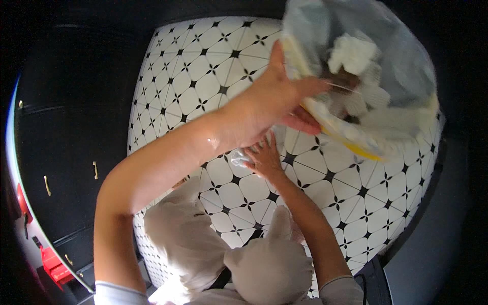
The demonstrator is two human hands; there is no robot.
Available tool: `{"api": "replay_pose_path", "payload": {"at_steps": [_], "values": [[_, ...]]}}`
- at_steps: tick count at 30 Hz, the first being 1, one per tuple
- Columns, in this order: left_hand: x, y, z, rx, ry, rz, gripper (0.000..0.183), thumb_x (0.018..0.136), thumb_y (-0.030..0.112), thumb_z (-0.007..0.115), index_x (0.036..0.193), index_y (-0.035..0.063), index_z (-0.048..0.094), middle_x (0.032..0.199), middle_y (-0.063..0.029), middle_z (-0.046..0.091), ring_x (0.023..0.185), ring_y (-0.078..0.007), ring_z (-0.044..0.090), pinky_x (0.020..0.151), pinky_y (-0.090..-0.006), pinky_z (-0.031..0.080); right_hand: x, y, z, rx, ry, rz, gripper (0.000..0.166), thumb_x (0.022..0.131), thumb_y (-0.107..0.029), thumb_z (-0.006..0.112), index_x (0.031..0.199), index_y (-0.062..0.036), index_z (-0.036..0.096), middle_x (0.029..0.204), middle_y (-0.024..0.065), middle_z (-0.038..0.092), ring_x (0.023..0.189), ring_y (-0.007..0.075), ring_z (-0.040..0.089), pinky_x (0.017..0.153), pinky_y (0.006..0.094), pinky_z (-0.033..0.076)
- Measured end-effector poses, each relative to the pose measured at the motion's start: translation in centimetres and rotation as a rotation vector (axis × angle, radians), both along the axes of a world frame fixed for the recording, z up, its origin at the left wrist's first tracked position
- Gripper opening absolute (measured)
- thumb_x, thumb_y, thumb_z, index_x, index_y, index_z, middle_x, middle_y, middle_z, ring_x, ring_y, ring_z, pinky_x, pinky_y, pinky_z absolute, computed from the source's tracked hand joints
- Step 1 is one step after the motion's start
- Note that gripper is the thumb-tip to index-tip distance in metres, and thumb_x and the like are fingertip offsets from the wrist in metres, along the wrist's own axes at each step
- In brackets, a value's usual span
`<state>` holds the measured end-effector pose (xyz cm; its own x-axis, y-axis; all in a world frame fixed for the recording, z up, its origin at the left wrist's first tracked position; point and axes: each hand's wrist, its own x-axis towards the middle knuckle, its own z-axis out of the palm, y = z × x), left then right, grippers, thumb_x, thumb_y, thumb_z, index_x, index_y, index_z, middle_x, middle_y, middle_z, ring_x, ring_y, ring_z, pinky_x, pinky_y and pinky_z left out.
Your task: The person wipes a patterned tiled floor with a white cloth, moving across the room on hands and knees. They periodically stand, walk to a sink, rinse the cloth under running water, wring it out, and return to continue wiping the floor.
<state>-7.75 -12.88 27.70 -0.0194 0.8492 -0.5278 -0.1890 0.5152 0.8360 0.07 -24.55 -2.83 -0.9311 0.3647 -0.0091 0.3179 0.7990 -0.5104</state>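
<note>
My left hand grips the near rim of a waste bin lined with a grey plastic bag, with the thumb or a finger over its edge. The bin is tilted, its mouth facing me, and crumpled white paper or tissue lies inside. A yellow strip shows along the rim. Below the left wrist, my right hand is low over the patterned tile floor, fingers spread on a crumpled whitish wipe or cloth. The left forearm partly hides what lies behind it.
Dark cabinets with brass-coloured handles stand at the left. A red box is at the lower left on a light surface. A dark grey panel borders the floor at the right. My bent legs in light trousers are at the bottom.
</note>
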Motion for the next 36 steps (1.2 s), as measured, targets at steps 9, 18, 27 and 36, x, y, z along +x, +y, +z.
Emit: {"api": "replay_pose_path", "payload": {"at_steps": [9,18,27,36], "values": [[-12.8,-14.5,-21.6,0.67,0.926,-0.323,0.06,0.078,0.007,0.069,0.133,-0.0024,0.047,0.14,-0.0293,0.04,0.121,-0.0447,0.045,0.108,-0.0558,0.035,-5.9,5.6,0.3,0.076,-0.038,-0.018,0.087,0.079,-0.04,0.075,0.151,-0.0114,0.035,0.162,0.0114,0.022,0.151,0.0294,0.017,0.121,0.0578,0.007],[-12.4,-12.9,-30.3,0.662,1.086,-0.523,0.09,0.081,0.054,0.069,0.15,0.0057,0.036,0.16,-0.0219,0.019,0.149,-0.0451,0.012,0.115,-0.07,0.007,-2.1,11.8,6.2,-0.297,0.326,-0.376,0.051,0.093,-0.02,0.054,0.14,-0.0032,0.048,0.147,0.0189,0.045,0.137,0.0354,0.04,0.114,0.0476,0.03],[-28.9,5.5,-31.9,0.487,1.314,-0.11,0.089,0.08,0.068,0.057,0.152,0.0195,0.038,0.162,-0.0178,0.021,0.148,-0.0499,0.008,0.109,-0.0769,0.001,-11.1,8.3,1.8,0.028,-0.483,-0.828,0.077,0.101,-0.057,0.036,0.156,-0.0052,0.019,0.163,0.0238,0.006,0.15,0.0454,0.001,0.115,0.0648,0.008],[-58.6,12.2,-35.2,0.105,1.668,0.009,0.094,0.082,0.089,0.023,0.158,0.033,0.02,0.167,-0.0079,0.005,0.147,-0.0516,-0.009,0.099,-0.0831,-0.012,-25.7,7.7,-0.6,-0.01,-0.685,-0.88,0.139,0.073,-0.088,0.053,0.152,-0.0002,-0.02,0.154,0.0356,-0.023,0.141,0.0607,-0.017,0.104,0.08,0.005]]}}
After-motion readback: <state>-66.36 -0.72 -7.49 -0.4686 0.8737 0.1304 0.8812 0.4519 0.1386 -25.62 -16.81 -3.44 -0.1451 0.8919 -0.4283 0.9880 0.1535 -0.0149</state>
